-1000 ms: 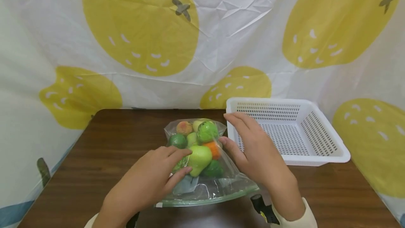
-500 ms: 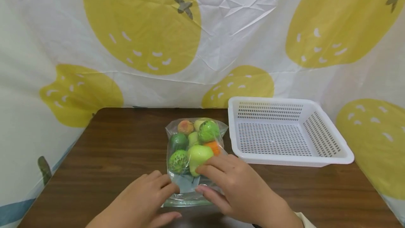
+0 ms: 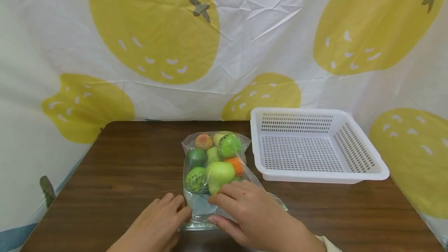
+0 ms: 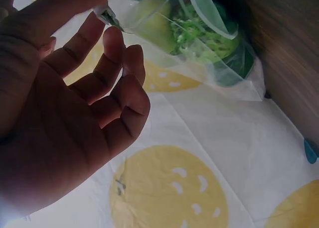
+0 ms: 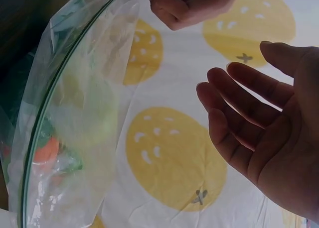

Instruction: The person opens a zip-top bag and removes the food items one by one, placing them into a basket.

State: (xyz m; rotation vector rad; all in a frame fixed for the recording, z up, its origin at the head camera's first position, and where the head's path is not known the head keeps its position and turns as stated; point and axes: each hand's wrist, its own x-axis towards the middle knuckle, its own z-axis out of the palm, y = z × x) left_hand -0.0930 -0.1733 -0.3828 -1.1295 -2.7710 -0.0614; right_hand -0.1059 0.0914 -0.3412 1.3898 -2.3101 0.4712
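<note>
A clear zip-top bag (image 3: 199, 205) lies on the table, filled with several fruit and vegetable pieces. Among them are a light green pear (image 3: 220, 174), a bumpy green fruit (image 3: 197, 180), an orange piece (image 3: 236, 165) and a peach-coloured one (image 3: 204, 141). My left hand (image 3: 157, 221) is at the bag's near left corner. In the left wrist view, the thumb and forefinger of the left hand (image 4: 75, 98) pinch that corner by the zip. Above the bag's near right part hovers my right hand (image 3: 252, 217), fingers loosely bent, holding nothing; the right wrist view shows the right hand (image 5: 264, 118) apart from the zip edge.
To the right of the bag, a white perforated plastic basket (image 3: 315, 178) stands at the back of the brown wooden table (image 3: 140, 158). Behind the table hangs a white cloth (image 3: 266, 42) printed with large yellow fruit.
My left hand has come down from over the pear to the bag's near left corner. The right hand has moved left and nearer, from beside the basket to over the bag's front.
</note>
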